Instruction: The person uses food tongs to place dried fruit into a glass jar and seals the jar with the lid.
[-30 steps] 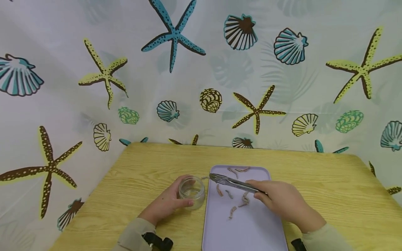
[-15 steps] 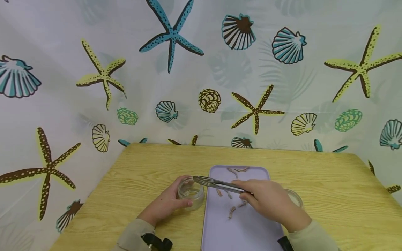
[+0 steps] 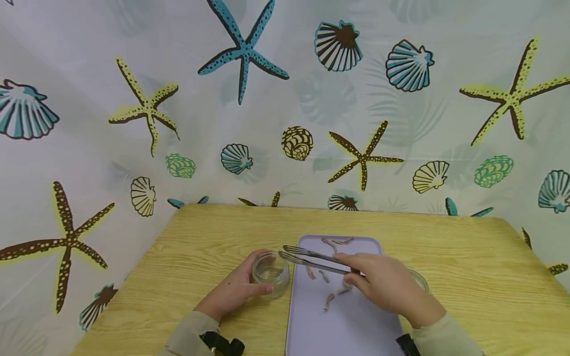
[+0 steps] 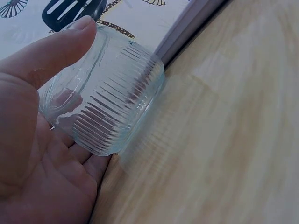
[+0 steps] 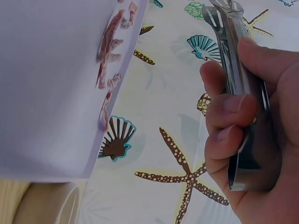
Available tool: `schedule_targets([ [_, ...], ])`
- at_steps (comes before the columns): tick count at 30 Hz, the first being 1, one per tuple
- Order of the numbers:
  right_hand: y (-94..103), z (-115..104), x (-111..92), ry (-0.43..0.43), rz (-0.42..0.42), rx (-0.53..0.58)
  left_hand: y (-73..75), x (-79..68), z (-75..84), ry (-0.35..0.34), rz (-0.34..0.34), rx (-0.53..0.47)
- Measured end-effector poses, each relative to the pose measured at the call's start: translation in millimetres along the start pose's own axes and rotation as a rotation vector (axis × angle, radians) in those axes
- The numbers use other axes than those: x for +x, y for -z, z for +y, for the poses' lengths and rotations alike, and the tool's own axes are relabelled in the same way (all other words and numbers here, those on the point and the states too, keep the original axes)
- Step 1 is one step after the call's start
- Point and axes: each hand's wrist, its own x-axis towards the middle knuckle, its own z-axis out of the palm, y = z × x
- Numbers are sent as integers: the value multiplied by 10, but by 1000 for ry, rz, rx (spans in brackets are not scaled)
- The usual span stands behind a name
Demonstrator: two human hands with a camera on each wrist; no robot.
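My left hand (image 3: 240, 286) grips a clear glass jar (image 3: 277, 284), thumb on the near side, at the left edge of a lilac tray (image 3: 343, 329). Vertical ribs show on the jar (image 4: 112, 88) in the left wrist view. My right hand (image 3: 383, 282) holds metal tongs (image 3: 318, 262) above the tray. Their two arms stand apart, tips beside the jar's rim, with no strip seen between them. Several brownish dried strips (image 3: 329, 300) lie on the tray; some (image 5: 110, 49) also appear in the right wrist view. Whether a strip lies inside the jar, I cannot tell.
A round clear glass piece (image 3: 419, 281) sits on the table right of the tray, partly hidden by my right hand. The wooden table (image 3: 213, 232) ends at a hanging cloth (image 3: 267, 113) printed with shells and starfish.
My right hand carried the tongs left from the tray to the jar's mouth, with a strip at their tips. Now the tongs have spread, and that strip is gone from them. The left hand stays put.
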Motion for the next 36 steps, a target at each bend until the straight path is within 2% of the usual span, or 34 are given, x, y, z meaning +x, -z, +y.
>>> schedule_targets([
  [9,34,176,-2,-83,-36,-30,8,2,12,-13,-5,8],
  [19,110,506,-60,-274,-106,10,21,3,8,-12,-20,-23],
  [27,138,783,-123,-324,-118,-7,23,35,-4,-25,-9,8],
  [36,111,863,-165,-362,-149,15,28,33,-39,-13,-15,1],
])
